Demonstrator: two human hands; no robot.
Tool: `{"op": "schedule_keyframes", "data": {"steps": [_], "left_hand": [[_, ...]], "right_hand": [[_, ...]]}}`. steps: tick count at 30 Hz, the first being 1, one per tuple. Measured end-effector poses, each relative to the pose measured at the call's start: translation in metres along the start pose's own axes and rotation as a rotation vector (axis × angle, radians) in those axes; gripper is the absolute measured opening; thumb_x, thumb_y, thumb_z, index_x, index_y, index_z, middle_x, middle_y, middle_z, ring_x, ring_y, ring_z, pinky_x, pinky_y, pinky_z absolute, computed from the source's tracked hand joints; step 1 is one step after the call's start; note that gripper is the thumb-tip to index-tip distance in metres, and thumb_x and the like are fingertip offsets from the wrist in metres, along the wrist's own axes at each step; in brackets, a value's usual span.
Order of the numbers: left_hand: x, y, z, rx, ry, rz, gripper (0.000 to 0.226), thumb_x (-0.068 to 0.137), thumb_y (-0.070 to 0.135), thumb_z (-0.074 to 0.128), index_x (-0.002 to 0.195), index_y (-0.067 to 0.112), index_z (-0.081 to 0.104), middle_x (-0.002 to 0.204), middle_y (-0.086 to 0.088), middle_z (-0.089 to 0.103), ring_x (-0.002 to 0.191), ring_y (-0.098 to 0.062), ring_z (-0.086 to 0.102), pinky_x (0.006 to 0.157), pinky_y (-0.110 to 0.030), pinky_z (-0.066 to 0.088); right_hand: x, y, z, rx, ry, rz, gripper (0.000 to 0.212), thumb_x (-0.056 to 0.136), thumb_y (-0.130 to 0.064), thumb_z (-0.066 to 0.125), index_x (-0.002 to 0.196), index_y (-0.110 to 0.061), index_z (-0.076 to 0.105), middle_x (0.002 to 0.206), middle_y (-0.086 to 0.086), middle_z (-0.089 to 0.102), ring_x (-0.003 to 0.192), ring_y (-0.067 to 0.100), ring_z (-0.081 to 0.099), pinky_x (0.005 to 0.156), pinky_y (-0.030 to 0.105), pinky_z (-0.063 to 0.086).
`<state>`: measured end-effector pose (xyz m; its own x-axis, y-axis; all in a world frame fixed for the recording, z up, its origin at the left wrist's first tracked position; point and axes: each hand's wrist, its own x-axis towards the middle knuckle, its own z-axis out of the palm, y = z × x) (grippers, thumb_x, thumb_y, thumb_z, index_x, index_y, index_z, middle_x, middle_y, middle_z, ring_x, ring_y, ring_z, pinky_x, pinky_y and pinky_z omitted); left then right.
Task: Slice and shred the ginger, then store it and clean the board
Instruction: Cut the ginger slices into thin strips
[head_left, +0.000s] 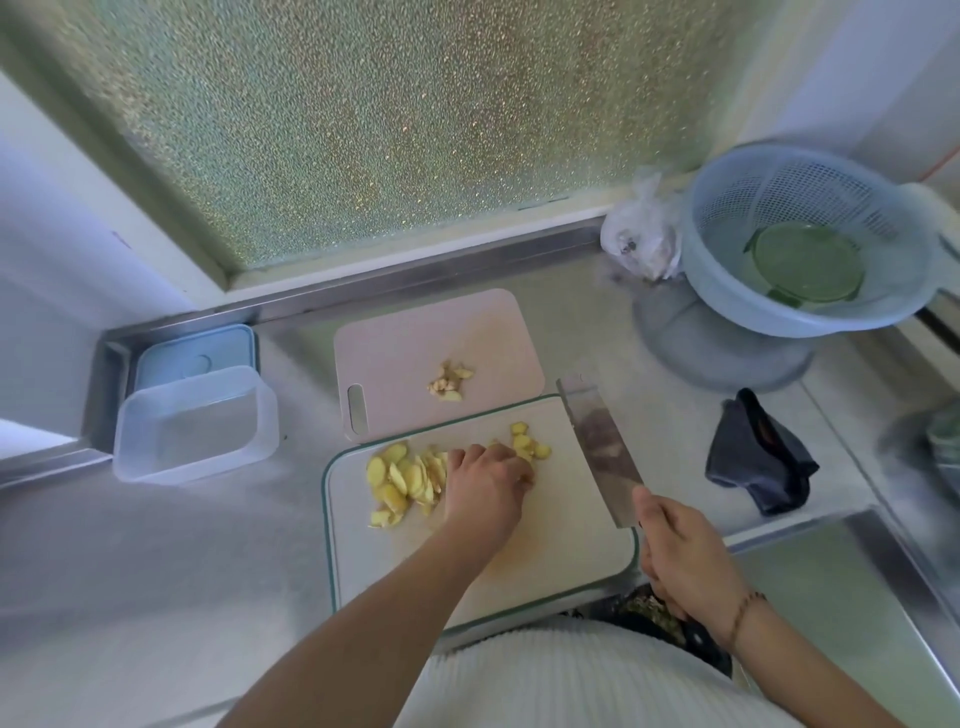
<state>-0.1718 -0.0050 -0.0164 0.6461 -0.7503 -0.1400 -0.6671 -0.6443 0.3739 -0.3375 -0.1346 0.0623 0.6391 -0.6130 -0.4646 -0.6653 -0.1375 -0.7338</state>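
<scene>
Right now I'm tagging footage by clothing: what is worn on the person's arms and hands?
Both forearms are bare, with no sleeves or gloves showing. The right hand has a thin beaded bracelet at the wrist. The left hand shows no jewellery.

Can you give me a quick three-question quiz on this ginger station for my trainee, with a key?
1. True or false: the cleaver is held by the right hand.
2. Where does the small heap of ginger scraps lie? A) in the clear container B) on the pink board C) in the colander
3. Fill in: the left hand rests on the ginger slices on the ______-rimmed cutting board.

Key:
1. True.
2. B, on the pink board; the clear container holds no ginger, and the blue colander holds a green lid.
3. Green.
</scene>
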Motion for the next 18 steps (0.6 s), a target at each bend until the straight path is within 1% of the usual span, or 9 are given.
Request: {"op": "schedule_keyframes", "data": {"steps": [2, 4, 6, 7, 9, 11, 14, 16, 18], "left_hand": [[-0.003, 0.001, -0.003, 0.017, -0.024, -0.002, 0.016, 0.093, 0.028, 0.060, 0.102, 0.031, 0.073, 0.106, 0.009, 0.069, 0.103, -0.026, 0.055, 0.090, -0.040, 0.031], [-0.008, -0.004, -0.004, 0.027, 0.022, -0.004, 0.011, 0.090, 0.024, 0.065, 0.095, 0.029, 0.073, 0.092, 0.007, 0.072, 0.097, -0.026, 0.056, 0.085, -0.039, 0.030], [-0.014, -0.009, -0.006, 0.010, 0.005, -0.045, 0.012, 0.093, 0.023, 0.061, 0.099, 0.028, 0.070, 0.094, 0.008, 0.073, 0.100, -0.023, 0.054, 0.084, -0.036, 0.026], [-0.017, -0.011, -0.008, -0.048, -0.005, -0.070, 0.014, 0.096, 0.022, 0.059, 0.104, 0.027, 0.069, 0.097, 0.008, 0.073, 0.101, -0.021, 0.054, 0.085, -0.034, 0.028], [-0.020, -0.013, -0.013, -0.313, -0.002, -0.163, 0.018, 0.099, 0.018, 0.057, 0.113, 0.023, 0.068, 0.097, 0.005, 0.072, 0.094, -0.018, 0.059, 0.086, -0.030, 0.040], [-0.021, -0.014, -0.017, -0.569, -0.010, -0.258, 0.020, 0.100, 0.012, 0.056, 0.114, 0.019, 0.068, 0.090, 0.006, 0.069, 0.083, -0.010, 0.062, 0.076, -0.019, 0.045], [-0.020, -0.019, -0.021, -0.692, 0.039, -0.308, 0.022, 0.101, 0.007, 0.052, 0.106, 0.019, 0.071, 0.081, 0.013, 0.068, 0.078, 0.010, 0.061, 0.070, -0.010, 0.041], [-0.015, -0.021, -0.029, -0.718, 0.073, -0.322, 0.022, 0.100, 0.006, 0.054, 0.103, 0.018, 0.072, 0.080, 0.015, 0.069, 0.077, 0.015, 0.060, 0.069, -0.002, 0.040], [-0.005, -0.026, -0.036, -0.703, 0.098, -0.323, 0.020, 0.098, 0.006, 0.058, 0.103, 0.018, 0.073, 0.081, 0.014, 0.069, 0.075, 0.017, 0.059, 0.067, 0.000, 0.039]], "right_hand": [[0.000, 0.000, -0.001, -0.008, -0.010, 0.001, 0.053, 0.095, -0.054, 0.033, 0.063, -0.012, 0.039, 0.043, -0.003, 0.041, 0.033, 0.003, 0.035, 0.046, 0.024, 0.030], [0.000, 0.001, -0.002, -0.012, -0.016, 0.002, 0.052, 0.095, -0.054, 0.033, 0.064, -0.012, 0.038, 0.044, -0.003, 0.040, 0.033, 0.004, 0.035, 0.045, 0.024, 0.029], [0.000, 0.001, -0.002, -0.024, -0.017, 0.006, 0.052, 0.095, -0.053, 0.032, 0.064, -0.012, 0.039, 0.045, -0.002, 0.041, 0.032, 0.004, 0.035, 0.043, 0.024, 0.030], [0.000, 0.002, -0.002, -0.027, -0.019, 0.010, 0.053, 0.095, -0.053, 0.032, 0.064, -0.012, 0.039, 0.045, -0.001, 0.041, 0.032, 0.004, 0.035, 0.043, 0.023, 0.030], [0.000, 0.002, -0.001, -0.028, -0.033, 0.019, 0.052, 0.096, -0.052, 0.032, 0.064, -0.011, 0.039, 0.045, -0.002, 0.040, 0.032, 0.004, 0.035, 0.043, 0.023, 0.030], [0.000, 0.002, 0.001, -0.027, -0.045, 0.027, 0.052, 0.097, -0.052, 0.032, 0.064, -0.012, 0.038, 0.043, -0.003, 0.039, 0.032, 0.003, 0.034, 0.042, 0.023, 0.030], [0.001, 0.003, 0.002, -0.024, -0.052, 0.031, 0.052, 0.096, -0.053, 0.033, 0.063, -0.013, 0.037, 0.043, -0.004, 0.038, 0.033, 0.004, 0.033, 0.044, 0.024, 0.030], [0.002, 0.003, 0.003, -0.029, -0.050, 0.030, 0.052, 0.096, -0.053, 0.033, 0.062, -0.013, 0.038, 0.043, -0.004, 0.039, 0.033, 0.004, 0.034, 0.046, 0.025, 0.031], [0.003, 0.004, 0.004, -0.036, -0.047, 0.029, 0.052, 0.095, -0.052, 0.033, 0.062, -0.013, 0.037, 0.042, -0.004, 0.039, 0.033, 0.005, 0.034, 0.048, 0.026, 0.033]]}}
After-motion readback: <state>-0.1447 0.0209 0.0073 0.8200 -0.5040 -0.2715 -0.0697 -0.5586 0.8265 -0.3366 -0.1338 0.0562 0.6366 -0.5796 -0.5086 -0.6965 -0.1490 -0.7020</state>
